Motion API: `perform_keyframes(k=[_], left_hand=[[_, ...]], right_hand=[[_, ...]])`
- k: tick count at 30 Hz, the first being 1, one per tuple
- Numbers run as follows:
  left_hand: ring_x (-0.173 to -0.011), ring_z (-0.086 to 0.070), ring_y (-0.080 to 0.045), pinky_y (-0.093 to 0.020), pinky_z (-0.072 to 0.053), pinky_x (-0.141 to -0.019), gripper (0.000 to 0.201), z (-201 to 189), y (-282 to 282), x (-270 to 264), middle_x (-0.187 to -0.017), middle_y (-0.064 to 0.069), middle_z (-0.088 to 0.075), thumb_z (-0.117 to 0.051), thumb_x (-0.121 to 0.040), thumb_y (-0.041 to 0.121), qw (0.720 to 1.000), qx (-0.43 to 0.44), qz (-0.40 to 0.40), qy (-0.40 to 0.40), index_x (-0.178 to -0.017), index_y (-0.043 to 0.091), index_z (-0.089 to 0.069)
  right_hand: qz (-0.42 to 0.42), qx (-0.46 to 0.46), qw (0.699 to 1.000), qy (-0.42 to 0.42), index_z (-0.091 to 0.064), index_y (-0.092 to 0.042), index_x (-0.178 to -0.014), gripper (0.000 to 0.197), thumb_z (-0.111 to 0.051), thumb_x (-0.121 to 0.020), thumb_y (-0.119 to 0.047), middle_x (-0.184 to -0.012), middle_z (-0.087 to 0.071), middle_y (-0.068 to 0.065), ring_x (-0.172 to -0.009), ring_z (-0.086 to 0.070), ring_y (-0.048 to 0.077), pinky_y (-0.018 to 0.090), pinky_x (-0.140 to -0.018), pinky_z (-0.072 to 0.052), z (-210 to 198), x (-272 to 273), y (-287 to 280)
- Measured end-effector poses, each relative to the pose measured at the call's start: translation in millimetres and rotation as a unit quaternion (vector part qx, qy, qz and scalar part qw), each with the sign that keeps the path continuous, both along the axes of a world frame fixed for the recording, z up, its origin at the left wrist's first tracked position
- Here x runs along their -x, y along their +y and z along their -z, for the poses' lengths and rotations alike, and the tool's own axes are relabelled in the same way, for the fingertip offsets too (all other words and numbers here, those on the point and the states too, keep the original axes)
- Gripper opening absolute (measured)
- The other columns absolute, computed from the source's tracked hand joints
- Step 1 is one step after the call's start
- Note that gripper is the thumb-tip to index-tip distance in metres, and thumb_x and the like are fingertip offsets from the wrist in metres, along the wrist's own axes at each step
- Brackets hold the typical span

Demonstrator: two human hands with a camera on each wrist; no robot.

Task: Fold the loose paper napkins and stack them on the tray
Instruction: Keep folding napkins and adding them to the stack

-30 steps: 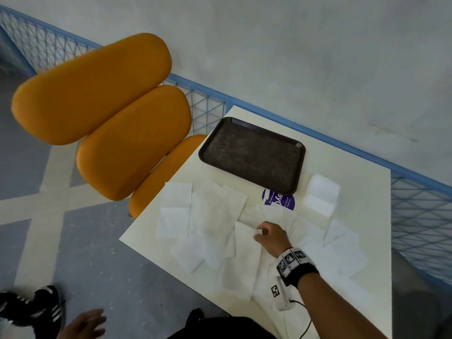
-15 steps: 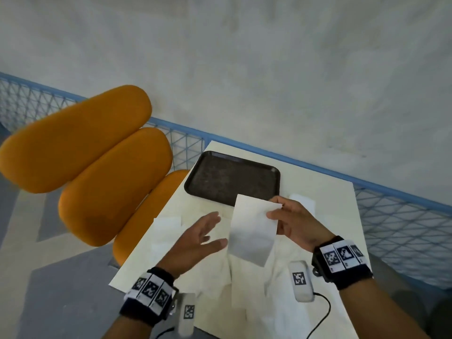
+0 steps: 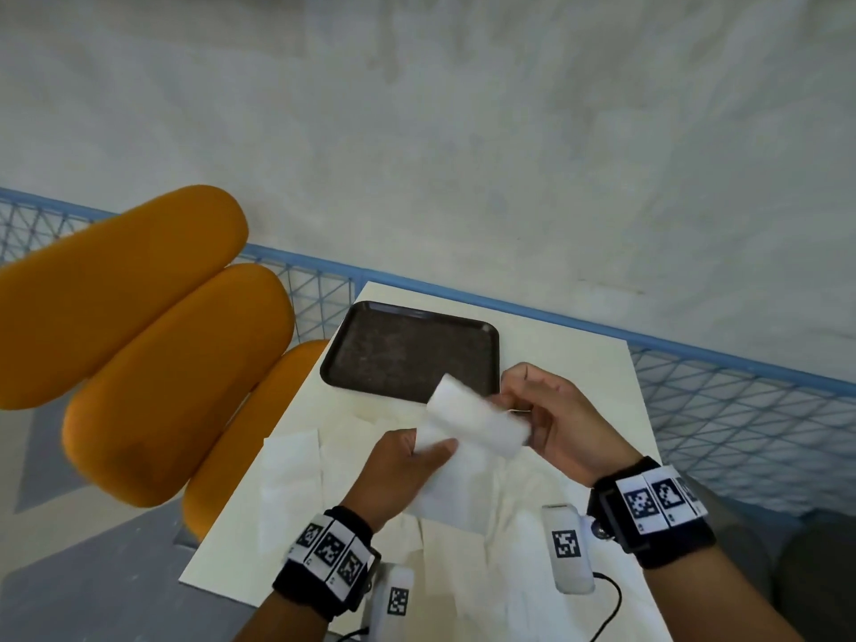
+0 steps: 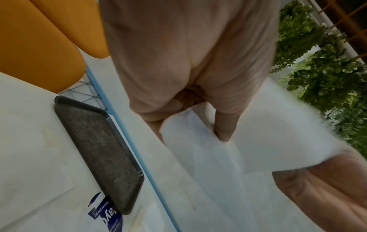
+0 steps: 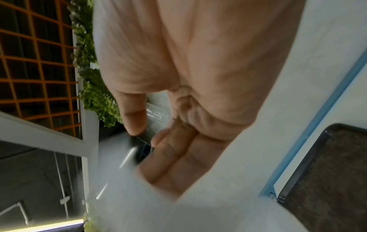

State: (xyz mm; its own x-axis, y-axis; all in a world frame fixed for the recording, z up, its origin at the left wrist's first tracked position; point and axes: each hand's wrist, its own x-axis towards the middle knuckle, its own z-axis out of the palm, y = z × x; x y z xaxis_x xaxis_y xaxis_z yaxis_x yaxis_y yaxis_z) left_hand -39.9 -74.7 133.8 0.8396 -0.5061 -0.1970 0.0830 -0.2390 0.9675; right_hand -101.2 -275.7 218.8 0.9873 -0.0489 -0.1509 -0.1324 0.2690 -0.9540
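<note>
I hold one white paper napkin [image 3: 472, 421] in the air above the table, bent over on itself. My left hand [image 3: 417, 456] pinches its lower left part, thumb on top. My right hand [image 3: 532, 410] pinches its right end. The dark brown tray [image 3: 407, 349] lies bare at the far left of the table, just beyond the napkin. Several loose napkins [image 3: 292, 474] lie spread on the table under my hands. In the left wrist view the napkin [image 4: 208, 149] curves over my fingers beside the tray [image 4: 99, 149]. In the right wrist view the napkin [image 5: 218, 204] is a white blur.
The pale square table [image 3: 579, 354] stands against a blue wire fence [image 3: 741, 410] and a grey wall. An orange padded chair [image 3: 139, 354] sits close at the table's left side. A purple sticker [image 4: 107, 215] shows by the tray's near corner.
My right hand lifted one napkin off the table and my left hand came up from below and took hold of it. The flat hanging napkin is now bent over between both hands.
</note>
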Motion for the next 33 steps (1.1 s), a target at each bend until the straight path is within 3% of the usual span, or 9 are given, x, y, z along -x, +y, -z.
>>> perform_keyframes(k=[4, 9, 12, 14, 16, 19, 23, 28, 33], left_hand=[[-0.092, -0.072, -0.004, -0.019, -0.056, -0.076, 0.020, -9.9, 2.8, 0.4, -0.098, 0.013, -0.077, -0.063, -0.098, 0.017, 0.998, 0.043, 0.037, -0.022, -0.102, 0.030, -0.077], [-0.097, -0.072, -0.009, -0.022, -0.057, -0.081, 0.028, -26.2, 0.0, 1.0, -0.101, 0.011, -0.077, -0.059, -0.100, 0.017, 0.995, 0.075, 0.056, -0.019, -0.098, 0.038, -0.078], [-0.090, -0.070, 0.004, -0.013, -0.054, -0.077, 0.050, -33.2, -1.7, 0.2, -0.090, 0.025, -0.075, -0.057, -0.099, 0.005, 0.995, 0.064, 0.076, -0.032, -0.091, 0.050, -0.077], [-0.091, -0.071, -0.005, -0.026, -0.059, -0.083, 0.035, -32.8, -3.8, -3.3, -0.090, 0.012, -0.077, -0.055, -0.098, -0.003, 0.997, 0.050, 0.053, -0.040, -0.100, 0.025, -0.076], [-0.098, -0.071, -0.025, -0.050, -0.056, -0.095, 0.030, -33.9, -2.6, -7.1, -0.098, -0.008, -0.075, -0.050, -0.099, -0.007, 0.998, 0.049, 0.042, -0.028, -0.101, 0.010, -0.074], [-0.094, -0.073, -0.009, -0.028, -0.059, -0.083, 0.052, -46.6, 1.0, -7.4, -0.095, 0.011, -0.078, -0.052, -0.100, 0.002, 0.993, 0.100, 0.054, -0.021, -0.086, 0.044, -0.080], [-0.086, -0.068, 0.010, -0.012, -0.053, -0.074, 0.073, -63.8, -1.7, -5.9, -0.084, 0.034, -0.072, -0.049, -0.100, 0.004, 0.991, 0.119, 0.068, -0.010, -0.072, 0.069, -0.068], [-0.084, -0.071, 0.006, -0.011, -0.053, -0.069, 0.070, -73.1, -4.3, -5.2, -0.083, 0.027, -0.074, -0.044, -0.101, 0.000, 0.986, 0.146, 0.076, -0.002, -0.072, 0.055, -0.076], [-0.075, -0.066, 0.015, -0.005, -0.049, -0.063, 0.036, -75.2, -3.1, -3.4, -0.070, 0.035, -0.068, -0.042, -0.103, 0.001, 0.991, 0.109, 0.077, 0.000, -0.092, 0.031, -0.060]], right_hand=[[0.034, 0.029, 0.999, -0.019, -0.059, -0.008, -0.095, 0.023, -0.042, -0.104, -0.021, -0.088, -0.070, 0.021, -0.057, -0.067, 0.029, 0.032, -0.055, -0.056, -2.7, -0.2, -0.9], [0.051, 0.194, 0.979, -0.043, -0.064, -0.006, -0.105, 0.013, -0.057, -0.100, -0.016, -0.102, -0.075, 0.010, -0.087, -0.070, 0.024, 0.034, -0.077, -0.056, 11.1, -7.7, -4.8], [0.002, 0.297, 0.955, -0.015, -0.070, -0.021, -0.109, 0.013, -0.064, -0.097, -0.024, -0.107, -0.075, -0.004, -0.100, -0.070, 0.013, 0.029, -0.089, -0.053, 18.0, -9.1, -2.5], [-0.020, 0.323, 0.946, -0.009, -0.069, -0.026, -0.114, 0.018, -0.057, -0.101, -0.030, -0.111, -0.073, -0.009, -0.106, -0.067, 0.008, 0.027, -0.092, -0.052, 19.4, -8.8, -1.8], [-0.004, 0.238, 0.971, -0.005, -0.068, -0.022, -0.119, 0.030, -0.043, -0.106, -0.033, -0.116, -0.073, -0.004, -0.109, -0.067, 0.014, 0.030, -0.092, -0.052, 18.2, -6.7, -2.4], [-0.010, 0.110, 0.994, -0.005, -0.064, -0.017, -0.127, 0.038, -0.048, -0.096, -0.029, -0.125, -0.070, 0.005, -0.112, -0.066, 0.025, 0.036, -0.090, -0.049, 15.8, -1.6, -5.5], [-0.046, 0.167, 0.984, -0.042, -0.060, -0.021, -0.132, 0.052, -0.052, -0.083, -0.004, -0.134, -0.064, -0.001, -0.119, -0.061, 0.024, 0.037, -0.092, -0.048, 22.9, 2.3, -10.5], [-0.036, 0.119, 0.992, -0.034, -0.061, -0.021, -0.132, 0.050, -0.054, -0.092, 0.009, -0.128, -0.067, 0.001, -0.110, -0.065, 0.019, 0.031, -0.091, -0.053, 22.3, 6.1, -6.6], [0.014, 0.207, 0.978, -0.033, -0.069, -0.033, -0.116, 0.032, -0.064, -0.087, -0.044, -0.115, -0.070, 0.000, -0.109, -0.064, 0.032, 0.048, -0.094, -0.054, 15.3, 2.2, -1.3]])
